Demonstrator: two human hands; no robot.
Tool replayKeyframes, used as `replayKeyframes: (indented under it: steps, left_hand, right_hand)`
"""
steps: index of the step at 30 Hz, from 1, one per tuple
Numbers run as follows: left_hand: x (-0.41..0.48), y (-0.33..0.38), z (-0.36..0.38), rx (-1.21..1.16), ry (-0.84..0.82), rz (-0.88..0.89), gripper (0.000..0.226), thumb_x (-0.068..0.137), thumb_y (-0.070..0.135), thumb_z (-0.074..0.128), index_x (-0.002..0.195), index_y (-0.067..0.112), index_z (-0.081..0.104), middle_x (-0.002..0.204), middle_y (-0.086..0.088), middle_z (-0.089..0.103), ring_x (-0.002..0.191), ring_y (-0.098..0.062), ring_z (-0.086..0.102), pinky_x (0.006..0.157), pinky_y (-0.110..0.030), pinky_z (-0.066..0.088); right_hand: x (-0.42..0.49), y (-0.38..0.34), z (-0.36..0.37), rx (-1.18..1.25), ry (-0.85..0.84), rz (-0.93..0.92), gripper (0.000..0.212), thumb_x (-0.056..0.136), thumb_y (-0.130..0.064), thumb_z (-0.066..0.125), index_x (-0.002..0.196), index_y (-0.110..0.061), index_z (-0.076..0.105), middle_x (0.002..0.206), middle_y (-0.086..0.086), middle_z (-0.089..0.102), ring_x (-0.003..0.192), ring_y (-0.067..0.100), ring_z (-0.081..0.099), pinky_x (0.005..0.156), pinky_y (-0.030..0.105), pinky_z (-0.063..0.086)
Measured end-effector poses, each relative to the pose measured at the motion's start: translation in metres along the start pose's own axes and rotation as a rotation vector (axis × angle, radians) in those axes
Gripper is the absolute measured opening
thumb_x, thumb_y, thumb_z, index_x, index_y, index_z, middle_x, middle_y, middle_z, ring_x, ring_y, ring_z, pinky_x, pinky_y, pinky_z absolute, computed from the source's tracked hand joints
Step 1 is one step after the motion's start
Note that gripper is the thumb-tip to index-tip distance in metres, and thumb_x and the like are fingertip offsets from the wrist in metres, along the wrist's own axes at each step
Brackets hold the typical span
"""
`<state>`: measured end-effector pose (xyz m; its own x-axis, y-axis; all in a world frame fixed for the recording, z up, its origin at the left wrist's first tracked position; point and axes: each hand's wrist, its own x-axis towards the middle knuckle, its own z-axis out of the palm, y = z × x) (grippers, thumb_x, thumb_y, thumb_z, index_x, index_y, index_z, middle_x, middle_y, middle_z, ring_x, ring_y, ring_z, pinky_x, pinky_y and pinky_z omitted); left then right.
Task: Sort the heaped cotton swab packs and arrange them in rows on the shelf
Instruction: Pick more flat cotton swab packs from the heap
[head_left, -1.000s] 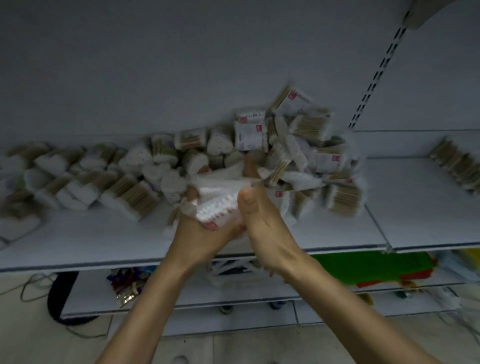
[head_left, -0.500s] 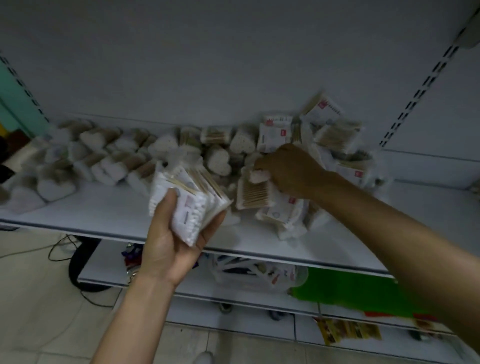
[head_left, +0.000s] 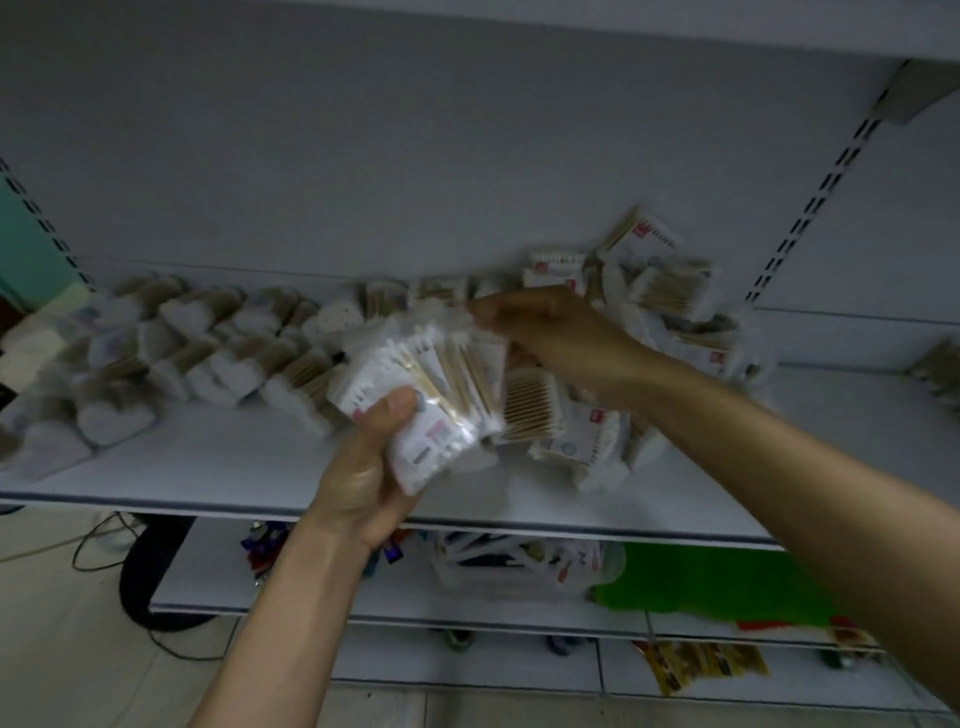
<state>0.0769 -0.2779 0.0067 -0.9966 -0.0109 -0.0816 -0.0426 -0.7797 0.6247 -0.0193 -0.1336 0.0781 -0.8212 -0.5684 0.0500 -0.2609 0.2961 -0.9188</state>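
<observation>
Lifted away from the heap (head_left: 670, 296) on the shelf (head_left: 208, 467), the right hand (head_left: 556, 338) had reached the top edge of the fanned stack of swab packs (head_left: 431, 379) clutched in the left hand (head_left: 363, 467), its own grip too blurred to tell, suggesting another pack was joining it.

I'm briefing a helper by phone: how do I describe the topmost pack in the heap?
Start at the white shelf holding the swab packs, then go to the loose heap at its right end. The topmost pack, red-marked, leans tilted against the back wall, higher than every neighbour.
</observation>
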Motion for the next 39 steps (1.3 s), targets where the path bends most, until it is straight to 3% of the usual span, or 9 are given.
replayKeyframes:
  steps: [2, 5, 8, 12, 16, 21, 24, 28, 39]
  left_hand:
    - [0.002, 0.003, -0.012, -0.108, 0.002, 0.011, 0.097, 0.028, 0.035, 0.098, 0.116, 0.017, 0.063, 0.121, -0.012, 0.066, 0.111, -0.03, 0.063, 0.088, -0.053, 0.053]
    - [0.003, 0.007, -0.031, -0.188, 0.021, 0.019, 0.099, 0.033, 0.037, 0.097, 0.122, 0.019, 0.06, 0.125, -0.011, 0.063, 0.112, -0.031, 0.063, 0.087, -0.052, 0.053]
    - [0.002, 0.008, -0.042, -0.2, 0.058, 0.007, 0.097, 0.032, 0.038, 0.097, 0.121, 0.021, 0.061, 0.128, -0.01, 0.062, 0.116, -0.031, 0.06, 0.091, -0.054, 0.05]
    - [0.002, 0.008, -0.048, -0.213, 0.049, -0.051, 0.078, 0.033, 0.035, 0.098, 0.106, 0.019, 0.075, 0.128, -0.012, 0.063, 0.115, -0.032, 0.061, 0.089, -0.054, 0.051]
    - [0.005, 0.011, -0.053, -0.191, 0.064, -0.115, 0.096, 0.033, 0.036, 0.098, 0.121, 0.017, 0.064, 0.131, -0.014, 0.06, 0.114, -0.033, 0.061, 0.088, -0.053, 0.052]
    - [0.007, 0.013, -0.061, -0.188, 0.047, -0.197, 0.11, 0.033, 0.039, 0.097, 0.132, 0.018, 0.055, 0.131, -0.013, 0.061, 0.116, -0.032, 0.06, 0.079, -0.048, 0.056]
    - [0.011, 0.01, -0.064, -0.212, 0.011, -0.257, 0.107, 0.032, 0.039, 0.097, 0.129, 0.017, 0.057, 0.129, -0.014, 0.062, 0.113, -0.033, 0.062, 0.08, -0.049, 0.056]
    - [0.017, 0.002, -0.062, -0.225, -0.046, -0.328, 0.094, 0.026, 0.038, 0.098, 0.113, 0.015, 0.069, 0.118, -0.015, 0.067, 0.1, -0.034, 0.068, 0.075, -0.05, 0.057]
    - [0.024, -0.005, -0.021, 0.049, -0.279, -0.175, 0.07, 0.031, 0.055, 0.094, 0.095, 0.031, 0.078, 0.109, 0.006, 0.072, 0.105, -0.013, 0.066, 0.102, -0.043, 0.044]
  right_hand:
    - [0.0, 0.014, -0.007, -0.21, 0.087, 0.017, 0.026, 0.095, -0.033, 0.053, 0.113, -0.019, 0.064, 0.108, 0.004, 0.068, 0.095, 0.016, 0.065, 0.089, 0.035, 0.052]
    - [-0.01, 0.054, -0.013, -1.155, -0.01, -0.121, 0.059, 0.081, -0.052, 0.061, 0.132, -0.025, 0.048, 0.127, 0.002, 0.056, 0.115, 0.026, 0.053, 0.097, 0.038, 0.039]
    - [-0.017, 0.088, 0.001, -1.428, -0.175, -0.038, 0.078, 0.078, -0.054, 0.062, 0.142, -0.021, 0.032, 0.138, 0.007, 0.041, 0.124, 0.029, 0.04, 0.104, 0.04, 0.023]
    - [-0.013, 0.097, 0.009, -1.337, -0.003, -0.048, 0.065, 0.082, -0.041, 0.059, 0.14, -0.02, 0.037, 0.135, 0.008, 0.045, 0.12, 0.028, 0.042, 0.099, 0.035, 0.024]
    - [-0.009, 0.082, 0.011, -1.116, 0.163, 0.0, 0.061, 0.082, -0.043, 0.063, 0.134, -0.018, 0.046, 0.129, 0.007, 0.053, 0.12, 0.029, 0.046, 0.094, 0.033, 0.031]
    - [-0.018, 0.051, 0.014, -0.512, 0.443, 0.084, 0.014, 0.087, -0.033, 0.066, 0.098, -0.025, 0.062, 0.084, -0.016, 0.055, 0.083, 0.008, 0.057, 0.06, 0.006, 0.037]
    - [-0.028, 0.05, 0.019, -0.314, 0.564, 0.142, 0.019, 0.085, -0.041, 0.067, 0.088, -0.025, 0.057, 0.071, -0.021, 0.053, 0.061, -0.007, 0.049, 0.049, 0.004, 0.036]
    - [-0.046, 0.053, 0.026, -0.14, 0.752, 0.124, 0.052, 0.082, -0.036, 0.072, 0.056, -0.019, 0.031, 0.041, -0.011, 0.032, 0.041, 0.004, 0.03, 0.045, 0.019, 0.022]
    - [-0.061, 0.02, -0.005, -0.664, 0.476, 0.347, 0.064, 0.091, -0.063, 0.034, 0.052, -0.012, 0.036, 0.049, 0.008, 0.04, 0.043, 0.02, 0.041, 0.049, 0.03, 0.026]
